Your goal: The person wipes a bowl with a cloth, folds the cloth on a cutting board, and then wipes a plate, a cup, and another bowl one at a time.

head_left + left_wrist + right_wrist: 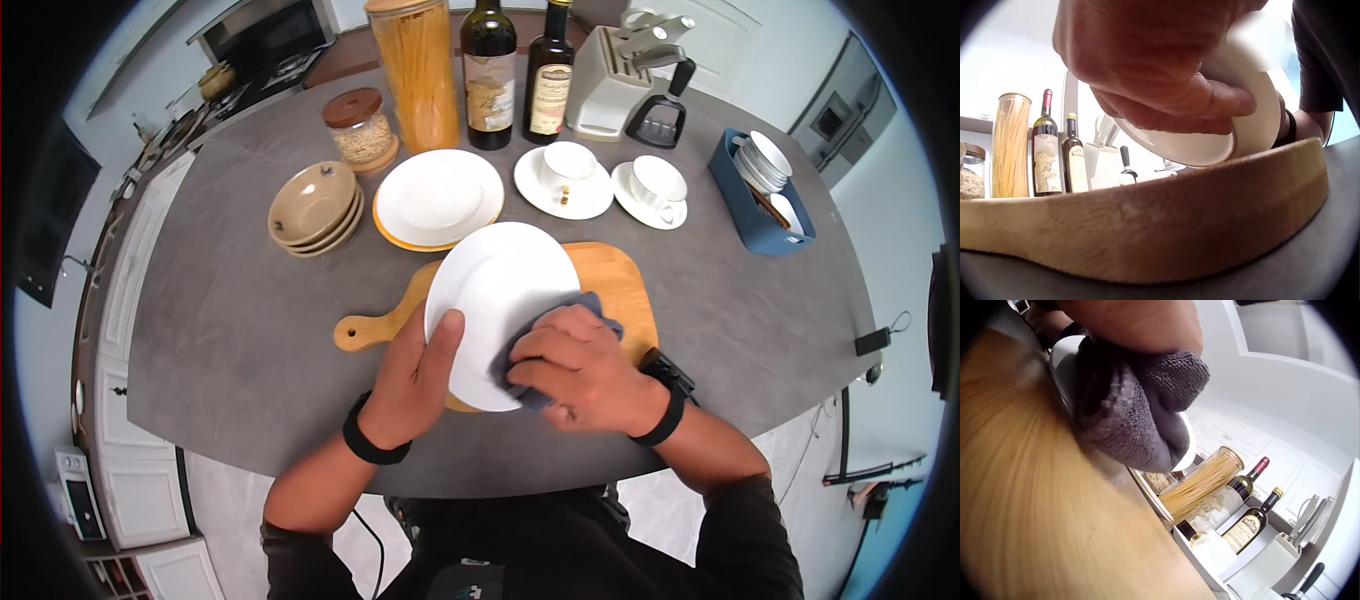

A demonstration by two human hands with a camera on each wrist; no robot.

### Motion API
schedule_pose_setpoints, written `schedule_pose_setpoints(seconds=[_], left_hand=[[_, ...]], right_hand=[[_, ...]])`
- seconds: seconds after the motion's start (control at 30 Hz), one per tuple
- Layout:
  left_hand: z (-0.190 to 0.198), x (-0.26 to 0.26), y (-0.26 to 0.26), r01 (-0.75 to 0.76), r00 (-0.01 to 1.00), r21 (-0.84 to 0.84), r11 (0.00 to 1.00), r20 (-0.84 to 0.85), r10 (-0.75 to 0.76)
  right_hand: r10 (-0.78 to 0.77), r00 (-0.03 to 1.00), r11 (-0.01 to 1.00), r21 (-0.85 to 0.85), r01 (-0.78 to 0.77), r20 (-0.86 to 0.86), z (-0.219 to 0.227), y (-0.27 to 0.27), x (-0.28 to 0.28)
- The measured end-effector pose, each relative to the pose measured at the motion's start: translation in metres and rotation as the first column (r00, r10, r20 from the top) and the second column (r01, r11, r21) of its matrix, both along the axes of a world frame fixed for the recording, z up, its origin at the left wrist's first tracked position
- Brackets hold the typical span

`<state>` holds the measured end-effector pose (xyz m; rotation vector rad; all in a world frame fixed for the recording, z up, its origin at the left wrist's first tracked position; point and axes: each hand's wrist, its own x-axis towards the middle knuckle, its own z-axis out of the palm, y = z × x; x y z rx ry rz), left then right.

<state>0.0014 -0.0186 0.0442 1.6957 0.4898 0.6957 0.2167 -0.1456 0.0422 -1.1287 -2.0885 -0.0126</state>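
Observation:
A white plate (500,280) is held tilted over the wooden cutting board (615,275). My left hand (415,370) grips its left edge, thumb on the upper face; the left wrist view shows the fingers (1210,103) spread along the underside. In my right hand (590,365) a dark grey cloth (1141,412) is bunched, pressed against the plate's right part. The plate's lower edge hangs close over the board in the left wrist view.
Behind the board stand stacked plates (440,195), brown bowls (315,205) and two white cups on saucers (565,195). Farther back are a pasta jar (415,75), an oats jar (360,130), two bottles (490,75) and a knife block (605,85). A blue bin (745,205) holds bowls at the right.

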Motion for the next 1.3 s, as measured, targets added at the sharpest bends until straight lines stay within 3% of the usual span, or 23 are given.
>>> schedule_pose_setpoints(seconds=[0.13,0.3,0.43,0.63,0.77,0.93,1.07,1.2,1.3], left_hand=[[-0.001,-0.003,-0.001,-0.068,0.996,-0.017,0.998,-0.061,0.066],[0.003,0.0,-0.006,0.046,0.998,-0.017,0.999,-0.041,-0.046],[0.005,0.001,-0.008,0.108,0.993,-0.045,0.993,-0.033,-0.109],[-0.002,0.001,-0.005,0.163,0.986,0.034,0.986,-0.051,-0.161],[-0.002,0.001,-0.007,0.141,0.99,0.019,0.99,-0.022,-0.141],[0.002,0.002,-0.009,0.164,0.985,-0.013,0.986,-0.059,-0.164],[0.001,0.001,-0.008,0.171,0.981,-0.038,0.984,-0.086,-0.174],[0.001,0.003,-0.009,0.154,0.987,0.018,0.988,-0.059,-0.152],[-0.002,0.004,-0.008,0.136,0.99,0.066,0.989,-0.054,-0.132]], right_hand=[[-0.334,0.936,0.942,0.08,0.327,0.113,-0.001,0.007,0.017],[-0.507,0.861,0.859,0.07,0.508,-0.032,0.006,0.022,0.017],[-0.472,0.878,0.878,0.046,0.477,-0.078,0.009,0.02,0.01],[-0.153,0.988,0.988,0.015,0.154,-0.029,0.014,0.011,-0.012],[-0.2,0.979,0.979,0.044,0.198,0.04,0.015,0.01,-0.009],[-0.447,0.894,0.894,0.037,0.447,0.013,0.015,0.017,0.005],[-0.514,0.857,0.858,-0.004,0.514,-0.025,0.014,0.018,0.012],[-0.429,0.901,0.903,-0.017,0.429,-0.06,0.017,0.021,0.01],[-0.237,0.97,0.97,-0.078,0.232,-0.059,0.018,0.017,-0.005]])
